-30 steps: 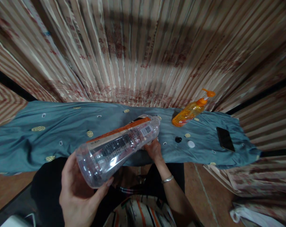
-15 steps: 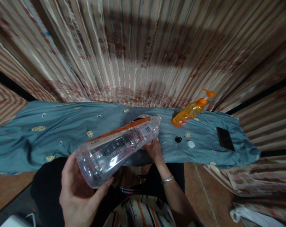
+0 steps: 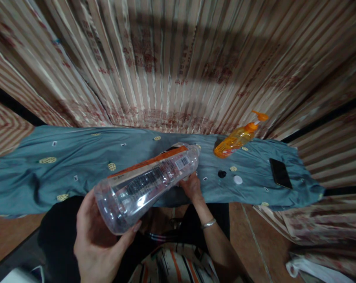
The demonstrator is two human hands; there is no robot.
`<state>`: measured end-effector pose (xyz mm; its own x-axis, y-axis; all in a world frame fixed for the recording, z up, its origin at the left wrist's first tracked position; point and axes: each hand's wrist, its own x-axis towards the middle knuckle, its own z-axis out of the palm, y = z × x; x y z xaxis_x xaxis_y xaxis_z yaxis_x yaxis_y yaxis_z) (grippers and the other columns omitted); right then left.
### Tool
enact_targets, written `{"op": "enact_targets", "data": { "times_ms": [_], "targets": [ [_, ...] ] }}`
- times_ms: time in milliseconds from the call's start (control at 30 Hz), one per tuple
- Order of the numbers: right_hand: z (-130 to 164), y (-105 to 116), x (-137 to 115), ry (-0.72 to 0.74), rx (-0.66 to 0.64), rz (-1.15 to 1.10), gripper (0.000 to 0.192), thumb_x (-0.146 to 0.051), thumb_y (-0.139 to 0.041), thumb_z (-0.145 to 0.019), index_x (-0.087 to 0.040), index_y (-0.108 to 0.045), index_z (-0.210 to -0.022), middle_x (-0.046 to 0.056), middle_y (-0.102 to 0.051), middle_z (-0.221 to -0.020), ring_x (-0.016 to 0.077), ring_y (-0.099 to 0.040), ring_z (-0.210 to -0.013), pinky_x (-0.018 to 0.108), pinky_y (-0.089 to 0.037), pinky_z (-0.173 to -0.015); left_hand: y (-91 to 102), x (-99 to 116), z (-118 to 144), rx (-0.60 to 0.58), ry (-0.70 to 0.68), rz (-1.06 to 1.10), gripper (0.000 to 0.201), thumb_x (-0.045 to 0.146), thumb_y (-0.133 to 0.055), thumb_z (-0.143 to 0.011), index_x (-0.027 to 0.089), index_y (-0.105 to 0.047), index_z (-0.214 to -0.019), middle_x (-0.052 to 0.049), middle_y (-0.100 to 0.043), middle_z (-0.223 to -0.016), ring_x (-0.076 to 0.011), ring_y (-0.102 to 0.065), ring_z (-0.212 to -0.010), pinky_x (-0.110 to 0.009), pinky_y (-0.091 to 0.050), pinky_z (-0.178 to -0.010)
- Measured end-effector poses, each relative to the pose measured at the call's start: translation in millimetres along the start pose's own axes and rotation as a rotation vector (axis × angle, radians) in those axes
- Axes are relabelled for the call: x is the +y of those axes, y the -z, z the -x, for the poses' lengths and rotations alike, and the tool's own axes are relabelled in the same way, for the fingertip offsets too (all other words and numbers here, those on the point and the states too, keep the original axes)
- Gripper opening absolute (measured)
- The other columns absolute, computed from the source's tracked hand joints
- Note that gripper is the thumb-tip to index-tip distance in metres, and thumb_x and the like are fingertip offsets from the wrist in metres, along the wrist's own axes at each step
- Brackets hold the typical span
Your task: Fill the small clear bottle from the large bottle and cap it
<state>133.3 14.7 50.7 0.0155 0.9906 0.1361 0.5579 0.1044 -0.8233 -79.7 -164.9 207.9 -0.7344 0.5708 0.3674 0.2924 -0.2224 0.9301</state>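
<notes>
A large clear plastic bottle (image 3: 148, 188) with an orange and dark label lies tilted across my view, its base near me and its narrow neck pointing up to the right. My left hand (image 3: 98, 236) is closed around the base, with the thumb along the lower edge. Just below the neck end is my right hand (image 3: 192, 186), a silver bangle on its wrist. The bottle hides its fingers, so I cannot see whether they grip anything. A small black cap (image 3: 222, 173) and a white disc (image 3: 237, 179) lie on the cloth to the right of that hand.
A teal cloth (image 3: 86, 157) with pineapple prints covers the long narrow table. Toward its right stands an orange pump bottle (image 3: 235, 141), and farther right a dark phone (image 3: 280, 173) lies flat. Patterned curtains (image 3: 178, 70) hang behind and at the sides.
</notes>
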Motion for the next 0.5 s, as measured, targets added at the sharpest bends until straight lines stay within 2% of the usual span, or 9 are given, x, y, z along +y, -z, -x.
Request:
{"op": "enact_targets", "data": {
  "times_ms": [133, 300, 500],
  "targets": [
    [0.2, -1.5, -0.1, -0.037, -0.009, 0.028, 0.054, -0.035, -0.086, -0.085, -0.017, -0.069, -0.133, 0.022, -0.089, -0.127, 0.0407, -0.086, -0.123, 0.057, -0.073, -0.107, 0.1, -1.1, -1.1, -0.024, -0.034, 0.011, 0.102, 0.038, -0.115, -0.05, 0.041, -0.084, -0.148, -0.002, -0.089, -0.139, -0.0314, -0.087, -0.123, -0.035, -0.076, -0.095],
    [0.6, -5.5, 0.5, -0.025, 0.019, 0.031, 0.051, -0.03, -0.086, -0.086, -0.016, -0.07, -0.132, 0.023, -0.088, -0.125, 0.0428, -0.087, -0.122, 0.058, -0.074, -0.104, 0.3, -1.8, -1.0, -0.033, -0.048, -0.014, 0.096, 0.037, -0.112, -0.058, 0.046, -0.082, -0.149, 0.001, -0.089, -0.14, -0.0296, -0.087, -0.123, -0.034, -0.075, -0.097],
    [0.4, -6.1, 5.1, -0.019, 0.017, 0.044, 0.054, -0.027, -0.086, -0.085, -0.014, -0.071, -0.135, 0.025, -0.088, -0.127, 0.0444, -0.086, -0.125, 0.06, -0.074, -0.106, 1.7, -3.5, 0.8, -0.018, -0.03, -0.011, 0.101, 0.042, -0.115, -0.053, 0.041, -0.083, -0.148, -0.003, -0.089, -0.139, -0.0342, -0.087, -0.123, -0.04, -0.076, -0.095]
  ]
}}
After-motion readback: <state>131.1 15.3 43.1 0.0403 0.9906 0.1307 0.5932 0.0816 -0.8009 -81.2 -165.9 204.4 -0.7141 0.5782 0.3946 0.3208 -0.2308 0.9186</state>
